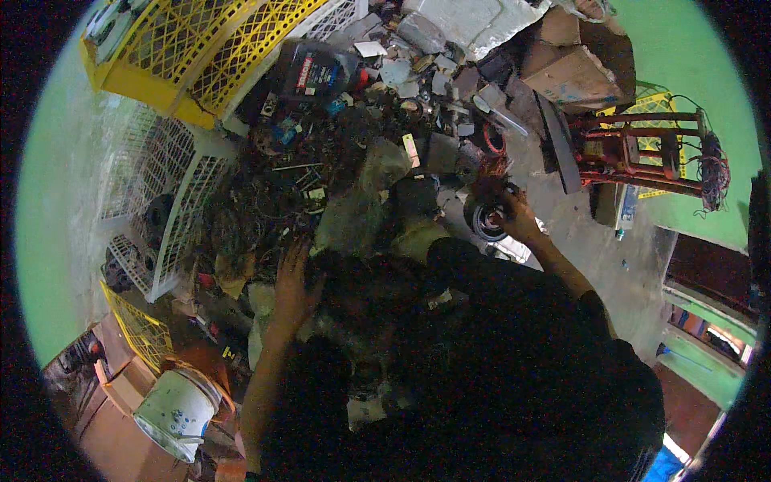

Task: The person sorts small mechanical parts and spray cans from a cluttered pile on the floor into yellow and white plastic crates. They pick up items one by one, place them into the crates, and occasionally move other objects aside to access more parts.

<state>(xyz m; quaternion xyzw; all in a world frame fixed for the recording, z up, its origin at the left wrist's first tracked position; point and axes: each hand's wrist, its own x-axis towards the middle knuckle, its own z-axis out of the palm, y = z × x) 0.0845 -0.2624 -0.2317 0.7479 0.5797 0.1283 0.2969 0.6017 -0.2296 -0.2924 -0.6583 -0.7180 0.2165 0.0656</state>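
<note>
My left hand [296,281] is held low over the near side of a large heap of scrap parts [321,161]. Its fingers are stretched out and nothing shows in them. To the right, my right hand [522,220] has its fingers curled around something dark that I cannot make out. Just beside that hand's thumb lies a round black ring-shaped part [483,224] with a pale inner rim. A red ring-like piece [495,138] sits a little beyond it. Near the middle, a greyish plastic bag [353,209] rests against the heap.
Yellow lattice crates [201,48] and a white crate [189,209] stand at left. A black oil jug [315,72] lies at the back. A red metal frame [642,149] stands at right below a cardboard box [574,72]. A white bucket [175,410] is at near left.
</note>
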